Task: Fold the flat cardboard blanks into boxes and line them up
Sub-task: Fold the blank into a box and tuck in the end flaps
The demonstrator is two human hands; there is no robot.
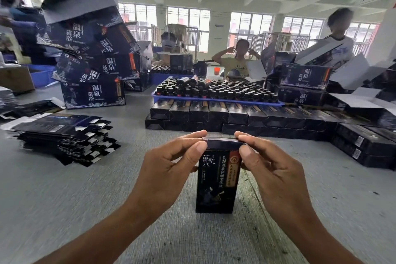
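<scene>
Both hands, left hand (169,163) and right hand (270,165), have a pinching grip on the top flap of the small upright black cardboard box (216,180) standing on the grey desk (64,199), with the stack of flat black cardboard blanks (64,137) off to its left and rows of finished black boxes (235,118) lined up behind it.

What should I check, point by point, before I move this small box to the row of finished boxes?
1. Box stands upright on the table: ok.
2. Left hand and right hand both hold its top corners: ok.
3. Top flap pressed flat: ok, as far as visible.
4. Bottom flap closed: cannot tell, hidden.
5. Path to the finished row is free: ok.
6. Flat blanks at the left for the next box: ok.
</scene>
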